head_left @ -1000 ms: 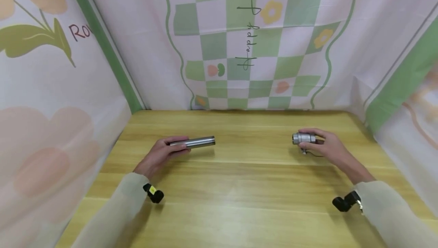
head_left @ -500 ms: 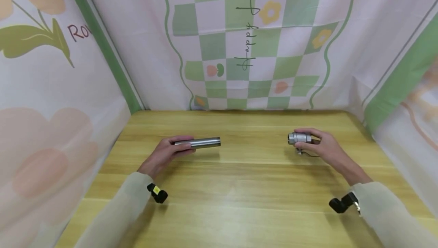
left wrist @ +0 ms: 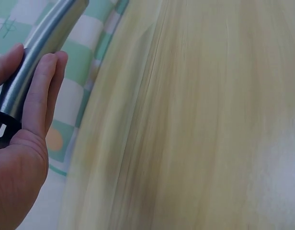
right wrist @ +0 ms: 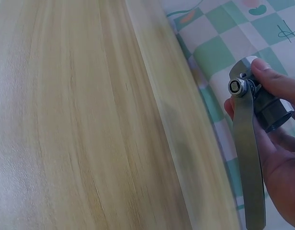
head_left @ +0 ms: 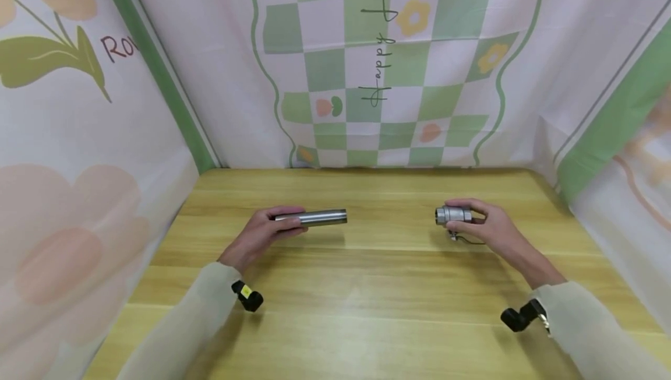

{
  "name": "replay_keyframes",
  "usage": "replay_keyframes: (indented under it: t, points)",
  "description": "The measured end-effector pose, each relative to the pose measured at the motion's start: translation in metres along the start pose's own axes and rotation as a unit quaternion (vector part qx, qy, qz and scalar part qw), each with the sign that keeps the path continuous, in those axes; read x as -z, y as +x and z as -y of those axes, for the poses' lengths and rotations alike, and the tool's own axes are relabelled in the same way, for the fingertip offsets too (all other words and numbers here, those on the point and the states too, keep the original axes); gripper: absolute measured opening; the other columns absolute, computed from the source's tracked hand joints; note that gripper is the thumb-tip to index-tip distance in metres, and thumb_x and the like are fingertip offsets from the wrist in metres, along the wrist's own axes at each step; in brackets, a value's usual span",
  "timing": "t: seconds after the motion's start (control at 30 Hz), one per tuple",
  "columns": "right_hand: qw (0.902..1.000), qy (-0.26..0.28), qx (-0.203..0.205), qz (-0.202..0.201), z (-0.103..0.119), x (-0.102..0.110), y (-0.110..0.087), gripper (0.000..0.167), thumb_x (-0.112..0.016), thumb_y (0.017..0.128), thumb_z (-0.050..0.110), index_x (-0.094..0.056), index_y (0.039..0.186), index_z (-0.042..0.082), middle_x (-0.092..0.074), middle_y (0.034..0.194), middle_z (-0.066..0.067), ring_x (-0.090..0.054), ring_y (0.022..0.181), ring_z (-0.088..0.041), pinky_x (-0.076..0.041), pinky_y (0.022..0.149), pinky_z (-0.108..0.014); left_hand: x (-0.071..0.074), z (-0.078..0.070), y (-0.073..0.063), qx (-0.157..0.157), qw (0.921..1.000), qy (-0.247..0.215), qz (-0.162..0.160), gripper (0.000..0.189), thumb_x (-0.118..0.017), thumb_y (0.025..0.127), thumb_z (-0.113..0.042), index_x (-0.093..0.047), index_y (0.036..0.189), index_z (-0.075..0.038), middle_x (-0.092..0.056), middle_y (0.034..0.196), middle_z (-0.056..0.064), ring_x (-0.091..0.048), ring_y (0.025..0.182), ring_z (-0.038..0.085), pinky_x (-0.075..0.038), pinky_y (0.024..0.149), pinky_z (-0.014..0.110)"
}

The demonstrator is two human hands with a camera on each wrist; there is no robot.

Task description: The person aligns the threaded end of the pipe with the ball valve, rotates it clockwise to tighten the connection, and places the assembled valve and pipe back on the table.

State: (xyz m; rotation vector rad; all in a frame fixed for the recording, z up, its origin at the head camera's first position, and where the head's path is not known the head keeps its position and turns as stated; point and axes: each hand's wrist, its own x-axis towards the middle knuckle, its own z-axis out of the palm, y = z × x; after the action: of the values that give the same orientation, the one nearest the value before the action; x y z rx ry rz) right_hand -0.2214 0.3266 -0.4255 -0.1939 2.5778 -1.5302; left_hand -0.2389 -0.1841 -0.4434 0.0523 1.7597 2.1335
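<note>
Left grip (head_left: 262,231): metal tube (head_left: 326,217) | long axis crosswise | end toward valve (head_left: 452,215)

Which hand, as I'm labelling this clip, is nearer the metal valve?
Right. The right hand grips the metal valve; the left hand is well to its left, holding the metal tube.

The tube (head_left: 326,217) lies between the left fingers (head_left: 287,210), above the tabletop (head_left: 356,298). Well to the tube's right, the valve (head_left: 452,214) sits in the right fingers (head_left: 466,203). Behind the tube, beyond the tabletop, hangs the back cloth (head_left: 362,65); the left cloth (head_left: 120,129) hangs to the tube's left, the right cloth (head_left: 603,147) to its right, past the valve.
</note>
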Motion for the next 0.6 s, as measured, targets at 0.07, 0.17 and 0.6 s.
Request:
replay_keyframes:
  t: [0.07, 0.17, 0.6]
  points:
    - [1.0, -0.001, 0.001, 0.001, 0.002, -0.002, -0.001, 0.063, -0.08, 0.102, 0.033, -0.058, 0.156, 0.009, -0.056, 0.147, -0.031, -0.072, 0.104, -0.005, -0.066, 0.082, -0.03, -0.002, 0.0, 0.001, 0.001, 1.0, -0.003, -0.001, 0.042, -0.071, 0.104, 0.0, -0.065, 0.145, 0.005, -0.062, 0.144, 0.022, -0.079, 0.111, 0.026, -0.061, 0.105, 0.038]
    - [1.0, 0.004, 0.0, 0.003, 0.004, -0.004, -0.001, 0.062, -0.081, 0.102, 0.032, -0.059, 0.156, 0.011, -0.056, 0.147, -0.03, -0.072, 0.104, -0.005, -0.066, 0.082, -0.03, -0.005, 0.0, 0.002, -0.003, 1.0, 0.001, 0.004, 0.043, -0.071, 0.104, 0.0, -0.064, 0.146, 0.006, -0.062, 0.144, 0.023, -0.079, 0.11, 0.026, -0.062, 0.104, 0.037]
    - [0.9998, 0.012, 0.008, 0.012, 0.01, -0.014, -0.006, 0.064, -0.08, 0.102, 0.029, -0.056, 0.158, 0.009, -0.056, 0.147, -0.03, -0.072, 0.105, -0.007, -0.066, 0.082, -0.031, -0.022, -0.001, 0.001, -0.006, 0.9996, 0.013, 0.024, 0.042, -0.071, 0.104, -0.001, -0.065, 0.145, 0.005, -0.062, 0.145, 0.023, -0.079, 0.11, 0.026, -0.061, 0.106, 0.039]
